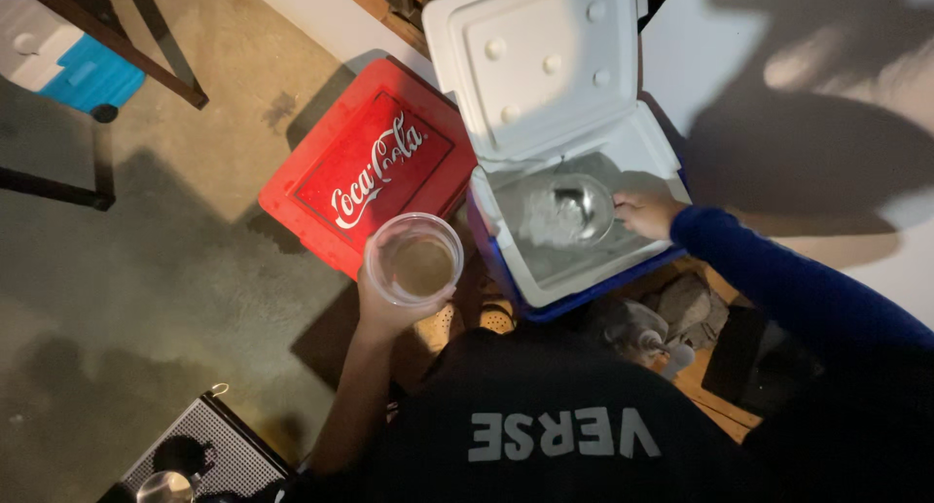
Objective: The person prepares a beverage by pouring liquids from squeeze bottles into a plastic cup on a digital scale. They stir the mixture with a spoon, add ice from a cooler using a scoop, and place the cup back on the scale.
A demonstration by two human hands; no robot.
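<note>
My left hand [389, 313] holds a clear plastic cup [413, 258] upright, seen from above, with a little brownish liquid at its bottom. My right hand [644, 214], in a blue sleeve, reaches into an open blue cooler [623, 148] with a white inside and grips a round metal scoop or bowl [576, 208] that rests in the crushed ice [540, 223]. The cooler's white lid [537, 60] stands raised behind it. The cup is apart from the cooler, to its left.
A closed red cooler [368, 162] lies left of the blue one. A blue and white box [60, 60] sits under a dark table frame [107, 36] at top left. A perforated metal tray [209, 454] with a small metal cup is at bottom left. Concrete floor, white wall at right.
</note>
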